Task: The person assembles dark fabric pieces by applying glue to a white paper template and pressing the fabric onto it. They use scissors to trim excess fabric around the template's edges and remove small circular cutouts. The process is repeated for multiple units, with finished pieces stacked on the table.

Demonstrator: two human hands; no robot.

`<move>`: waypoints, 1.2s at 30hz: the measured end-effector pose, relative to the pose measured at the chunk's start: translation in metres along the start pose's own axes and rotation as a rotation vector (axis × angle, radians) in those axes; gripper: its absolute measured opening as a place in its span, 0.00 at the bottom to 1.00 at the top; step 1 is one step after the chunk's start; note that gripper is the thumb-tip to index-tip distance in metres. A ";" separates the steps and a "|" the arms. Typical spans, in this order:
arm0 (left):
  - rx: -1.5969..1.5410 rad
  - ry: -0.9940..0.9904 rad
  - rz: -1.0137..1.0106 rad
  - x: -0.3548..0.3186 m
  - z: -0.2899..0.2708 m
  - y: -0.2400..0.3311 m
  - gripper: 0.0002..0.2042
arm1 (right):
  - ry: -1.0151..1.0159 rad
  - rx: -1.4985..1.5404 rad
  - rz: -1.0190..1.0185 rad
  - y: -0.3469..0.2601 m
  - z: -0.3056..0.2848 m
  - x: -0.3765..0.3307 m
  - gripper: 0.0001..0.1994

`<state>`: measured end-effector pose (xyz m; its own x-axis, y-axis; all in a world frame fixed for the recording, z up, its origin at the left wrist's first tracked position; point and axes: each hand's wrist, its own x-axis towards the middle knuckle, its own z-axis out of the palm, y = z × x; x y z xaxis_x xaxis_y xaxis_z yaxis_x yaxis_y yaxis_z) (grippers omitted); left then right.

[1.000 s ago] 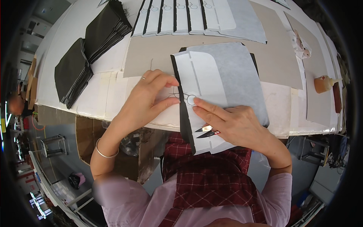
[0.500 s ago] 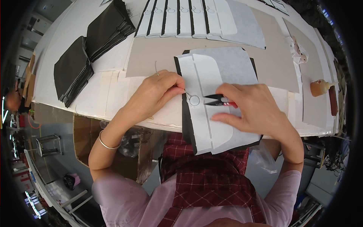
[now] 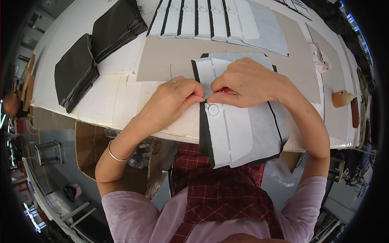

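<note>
A pale panel (image 3: 259, 121) with black edges hangs partly over the table's near edge. On its left part is a small round disc (image 3: 213, 109) with a thin dark thread (image 3: 206, 101) running up from it. At that thread, by the panel's left black edge, my left hand (image 3: 172, 97) pinches with thumb and forefinger. My right hand (image 3: 247, 83) is closed just right of it, over the panel, its fingertips nearly meeting the left ones. It holds thread snips (image 3: 225, 90); only a bit of red handle shows, and the blades are hidden.
Two stacks of black fabric pieces (image 3: 75, 73) lie at the left. Overlapping pale panels (image 3: 202, 20) with similar discs lie in a row at the back on grey board (image 3: 174, 52). An amber bottle (image 3: 341, 99) stands at the right. Below the table sits a cardboard box (image 3: 87, 150).
My right hand has moved up and left to my left fingertips, and its snips, blades in view before, are now mostly covered. My left hand keeps its pinch, shifted slightly right.
</note>
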<state>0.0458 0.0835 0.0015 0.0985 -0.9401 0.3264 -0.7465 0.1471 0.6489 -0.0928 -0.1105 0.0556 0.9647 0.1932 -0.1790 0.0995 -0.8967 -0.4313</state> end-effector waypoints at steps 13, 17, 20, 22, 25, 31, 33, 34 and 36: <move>0.023 0.013 -0.052 -0.012 -0.016 0.003 0.06 | -0.039 0.083 0.008 0.001 -0.010 0.000 0.18; 0.167 -0.212 -0.552 -0.088 -0.094 0.036 0.08 | 0.181 0.204 0.219 0.018 -0.013 -0.066 0.17; 0.743 -0.079 -0.641 -0.144 -0.095 0.054 0.05 | 0.313 0.058 0.484 0.020 -0.001 -0.122 0.18; 0.537 -0.097 -0.754 -0.158 -0.083 0.051 0.05 | 0.381 0.027 0.633 0.015 0.017 -0.148 0.20; -0.303 -0.207 -0.814 -0.141 -0.035 0.069 0.09 | 0.446 0.177 0.732 0.005 0.039 -0.163 0.22; -1.058 -0.505 -0.826 -0.072 0.028 0.087 0.21 | 0.496 0.254 0.736 -0.026 0.061 -0.177 0.21; -1.071 -0.450 -0.680 -0.053 0.023 0.100 0.20 | 0.523 0.337 0.753 -0.030 0.062 -0.183 0.20; -1.076 -0.419 -0.608 -0.042 0.018 0.108 0.20 | 0.532 0.405 0.752 -0.027 0.064 -0.187 0.20; -1.102 -0.365 -0.440 -0.013 0.010 0.121 0.20 | 0.584 0.564 0.701 -0.018 0.072 -0.194 0.18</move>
<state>-0.0527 0.1108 0.0687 -0.1201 -0.9796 -0.1609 0.2722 -0.1883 0.9436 -0.2991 -0.1033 0.0342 0.7454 -0.6474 -0.1588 -0.5043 -0.3918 -0.7695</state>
